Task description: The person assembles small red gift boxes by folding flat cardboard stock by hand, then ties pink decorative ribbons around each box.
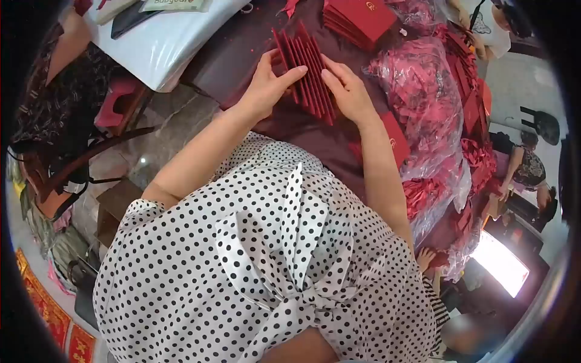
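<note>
Filling the near part of the view, a white garment with black dots [187, 272] is tied in a bow [310, 296] at the front. Just past it spreads a dark maroon cloth [290, 134], the covering of the work surface, with loose folds. Over this cloth, between the two hands, is a bundle of red cards [307, 75], stood on edge and fanned slightly apart. The left hand [269, 85] grasps its left side, thumb laid across the edges; the right hand [351, 94] supports the right side with thumb and fingers, so both hands touch the bundle. Beside the right forearm lies a red card with a gold mark [394, 140]. Next to that, crinkled clear plastic [420, 91] covers a heap of red pieces. Beyond the hands, a pile of red cards [357, 25] rests on the cloth, and to the left is a glossy white surface [172, 45]. Lower on that side, a wooden chair [66, 175] and a brown box [118, 209] stand on grey flooring [178, 115]. Farthest off to the right are a person in a dark patterned top [528, 166], a glowing white rectangle [501, 263] and a black chair [543, 125]
</note>
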Action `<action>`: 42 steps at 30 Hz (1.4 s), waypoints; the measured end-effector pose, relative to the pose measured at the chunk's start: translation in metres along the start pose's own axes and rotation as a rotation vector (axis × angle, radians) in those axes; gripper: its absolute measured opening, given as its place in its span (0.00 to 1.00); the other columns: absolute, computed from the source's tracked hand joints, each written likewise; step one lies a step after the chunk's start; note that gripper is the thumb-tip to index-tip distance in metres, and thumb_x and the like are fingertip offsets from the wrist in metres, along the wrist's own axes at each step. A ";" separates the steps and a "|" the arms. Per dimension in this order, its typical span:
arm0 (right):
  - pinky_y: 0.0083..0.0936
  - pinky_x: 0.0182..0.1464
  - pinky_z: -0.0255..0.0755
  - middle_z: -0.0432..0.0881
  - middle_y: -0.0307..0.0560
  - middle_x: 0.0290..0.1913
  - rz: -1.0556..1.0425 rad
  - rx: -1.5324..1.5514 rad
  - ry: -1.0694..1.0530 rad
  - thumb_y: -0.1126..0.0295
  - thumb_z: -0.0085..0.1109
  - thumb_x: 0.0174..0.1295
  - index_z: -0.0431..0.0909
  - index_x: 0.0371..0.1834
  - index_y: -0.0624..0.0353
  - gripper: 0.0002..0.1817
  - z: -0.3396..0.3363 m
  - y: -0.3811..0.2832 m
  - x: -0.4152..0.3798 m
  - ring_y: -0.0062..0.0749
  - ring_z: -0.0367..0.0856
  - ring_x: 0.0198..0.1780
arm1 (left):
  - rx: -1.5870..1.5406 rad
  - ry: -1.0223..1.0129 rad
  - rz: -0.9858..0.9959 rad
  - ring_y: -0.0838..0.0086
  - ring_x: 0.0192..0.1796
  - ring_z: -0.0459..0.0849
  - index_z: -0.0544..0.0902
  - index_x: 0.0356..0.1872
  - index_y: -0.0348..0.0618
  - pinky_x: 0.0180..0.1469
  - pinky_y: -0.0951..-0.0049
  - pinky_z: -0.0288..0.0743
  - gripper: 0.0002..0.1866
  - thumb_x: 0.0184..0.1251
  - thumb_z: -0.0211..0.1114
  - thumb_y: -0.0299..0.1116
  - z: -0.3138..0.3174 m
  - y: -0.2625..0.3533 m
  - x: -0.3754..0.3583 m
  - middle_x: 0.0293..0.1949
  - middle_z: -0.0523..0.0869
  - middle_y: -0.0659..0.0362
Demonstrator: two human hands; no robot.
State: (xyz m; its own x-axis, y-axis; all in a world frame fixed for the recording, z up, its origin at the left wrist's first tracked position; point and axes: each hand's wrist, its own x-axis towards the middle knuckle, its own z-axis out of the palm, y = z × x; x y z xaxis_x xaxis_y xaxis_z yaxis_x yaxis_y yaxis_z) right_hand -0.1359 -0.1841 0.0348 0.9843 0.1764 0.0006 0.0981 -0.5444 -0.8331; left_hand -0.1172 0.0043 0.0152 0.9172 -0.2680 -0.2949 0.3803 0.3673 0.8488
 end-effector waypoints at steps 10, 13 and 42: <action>0.50 0.42 0.71 0.80 0.67 0.36 0.056 -0.183 0.117 0.67 0.43 0.68 0.59 0.66 0.57 0.23 -0.007 -0.019 0.001 0.66 0.78 0.40 | 0.033 -0.020 0.003 0.76 0.48 0.80 0.54 0.67 0.36 0.40 0.79 0.73 0.45 0.56 0.73 0.42 0.000 -0.004 0.004 0.56 0.75 0.53; 0.51 0.38 0.70 0.80 0.65 0.34 0.048 -0.194 0.121 0.69 0.42 0.68 0.58 0.66 0.54 0.22 -0.003 -0.017 0.000 0.65 0.79 0.38 | 0.086 -0.011 -0.021 0.76 0.48 0.80 0.54 0.67 0.35 0.42 0.76 0.74 0.46 0.55 0.74 0.42 0.001 -0.003 0.003 0.57 0.74 0.54; 0.42 0.43 0.74 0.81 0.59 0.39 -0.168 -0.226 0.128 0.65 0.55 0.63 0.71 0.50 0.56 0.14 0.001 -0.028 0.002 0.57 0.80 0.42 | 0.097 0.017 -0.006 0.83 0.30 0.75 0.55 0.66 0.32 0.32 0.82 0.69 0.49 0.51 0.77 0.44 -0.007 -0.011 0.007 0.38 0.80 0.59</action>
State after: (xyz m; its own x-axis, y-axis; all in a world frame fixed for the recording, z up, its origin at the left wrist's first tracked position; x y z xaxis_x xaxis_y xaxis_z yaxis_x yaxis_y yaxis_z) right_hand -0.1368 -0.1679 0.0572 0.9607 0.1825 0.2091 0.2768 -0.6878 -0.6710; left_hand -0.1143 0.0048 0.0012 0.9170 -0.2546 -0.3071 0.3735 0.2777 0.8851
